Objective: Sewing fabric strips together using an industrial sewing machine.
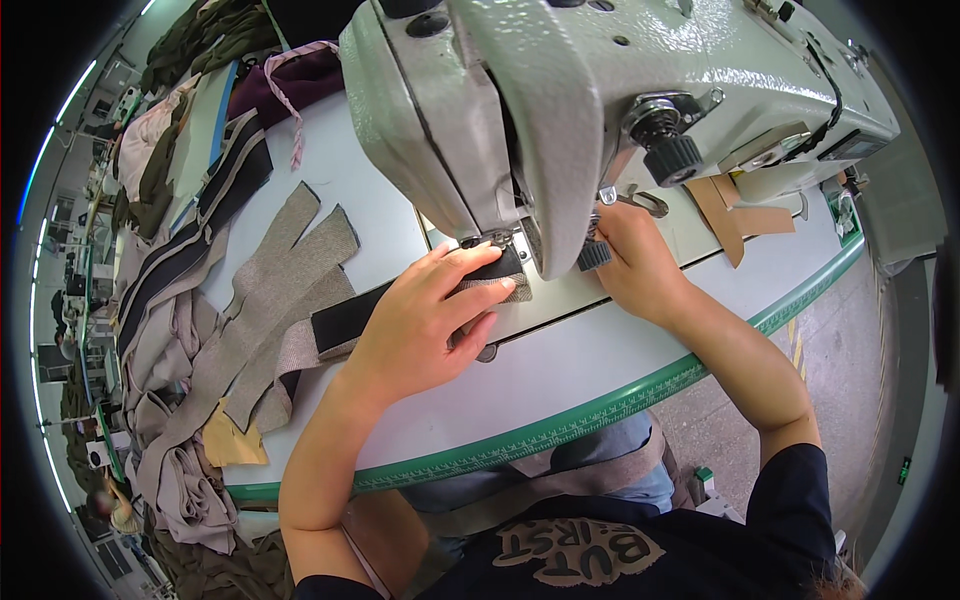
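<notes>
My left hand (425, 325) lies over a black-and-grey fabric strip (345, 322), its fingers stretched out and apart on the end under the sewing machine (550, 120). That end shows a black face and a grey woven edge (518, 290) beside the presser foot. The strip's other end trails left, joining grey woven strips (275, 250) on the table. My right hand (637, 262) rests on the machine bed just right of the needle area, by a black knurled knob (594, 254). The machine head and knob hide its fingertips, so what they touch cannot be seen.
Brown card pieces (735, 215) lie on the table at right. Heaped grey and black fabric (170, 340) covers the left side, with a yellow piece (233, 436) near the front. A green measuring edge (560, 425) borders the white table (450, 420). Grey fabric (560, 485) lies across my lap.
</notes>
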### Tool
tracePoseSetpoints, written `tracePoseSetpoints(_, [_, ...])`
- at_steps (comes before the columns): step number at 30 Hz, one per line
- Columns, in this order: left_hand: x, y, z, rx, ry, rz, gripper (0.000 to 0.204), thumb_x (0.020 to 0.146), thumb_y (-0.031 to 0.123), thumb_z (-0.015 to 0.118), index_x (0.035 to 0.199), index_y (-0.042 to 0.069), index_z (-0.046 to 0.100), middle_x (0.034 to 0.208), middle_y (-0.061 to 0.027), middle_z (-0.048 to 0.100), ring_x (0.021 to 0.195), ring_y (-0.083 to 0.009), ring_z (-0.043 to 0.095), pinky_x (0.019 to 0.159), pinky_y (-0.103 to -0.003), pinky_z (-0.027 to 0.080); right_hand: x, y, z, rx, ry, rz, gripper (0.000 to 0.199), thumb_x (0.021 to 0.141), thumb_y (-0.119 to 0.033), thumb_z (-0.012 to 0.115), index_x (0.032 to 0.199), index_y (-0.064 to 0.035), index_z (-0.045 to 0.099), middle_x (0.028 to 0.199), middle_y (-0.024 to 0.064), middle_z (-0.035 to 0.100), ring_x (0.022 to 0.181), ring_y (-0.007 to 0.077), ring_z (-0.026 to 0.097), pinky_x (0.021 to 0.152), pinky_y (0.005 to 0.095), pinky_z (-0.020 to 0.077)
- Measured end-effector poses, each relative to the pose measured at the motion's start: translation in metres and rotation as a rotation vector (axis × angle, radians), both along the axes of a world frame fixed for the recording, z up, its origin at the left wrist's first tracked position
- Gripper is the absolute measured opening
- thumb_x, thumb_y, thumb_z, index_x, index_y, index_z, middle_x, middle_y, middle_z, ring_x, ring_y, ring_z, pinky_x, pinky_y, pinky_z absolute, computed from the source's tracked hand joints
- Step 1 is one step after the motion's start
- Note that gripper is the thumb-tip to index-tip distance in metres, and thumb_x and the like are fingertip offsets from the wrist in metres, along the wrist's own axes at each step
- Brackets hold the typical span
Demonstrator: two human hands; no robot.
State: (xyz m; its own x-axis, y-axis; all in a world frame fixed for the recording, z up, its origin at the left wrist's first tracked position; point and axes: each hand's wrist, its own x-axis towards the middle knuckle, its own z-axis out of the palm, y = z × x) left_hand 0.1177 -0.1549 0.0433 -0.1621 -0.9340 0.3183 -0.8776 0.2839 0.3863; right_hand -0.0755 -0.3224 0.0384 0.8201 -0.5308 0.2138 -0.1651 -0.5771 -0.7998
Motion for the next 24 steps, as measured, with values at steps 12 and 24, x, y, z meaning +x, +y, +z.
tracePoseSetpoints(12, [0.0, -0.001, -0.001, 0.036, 0.009, 0.001, 0.032, 0.084, 0.01, 0.072, 0.115, 0.013, 0.067, 0.131, -0.0084, 0.06, 0.114, -0.031, 0.063, 0.106, -0.049, 0.049, -0.005, 0.005, -0.011, -0.403, -0.117, 0.275, 0.02, 0.088, -0.009, 0.065, 0.105, -0.0054, 0.075, 0.103, 0.0104, 0.073, 0.095, 0.0329, 0.068, 0.086, 0.0384, 0.0529])
tracePoseSetpoints(24, [0.0, -0.003, 0.0, -0.023, -0.057, 0.012, 0.032, 0.084, 0.011, 0.072, 0.115, 0.013, 0.067, 0.127, -0.0076, 0.061, 0.108, -0.0297, 0.064, 0.106, -0.051, 0.047, -0.003, 0.008, -0.01, -0.547, -0.133, 0.268, 0.019, 0.085, -0.01, 0.074, 0.104, -0.0065, 0.077, 0.108, 0.0059, 0.074, 0.091, 0.0279, 0.07, 0.079, 0.0389, 0.0563])
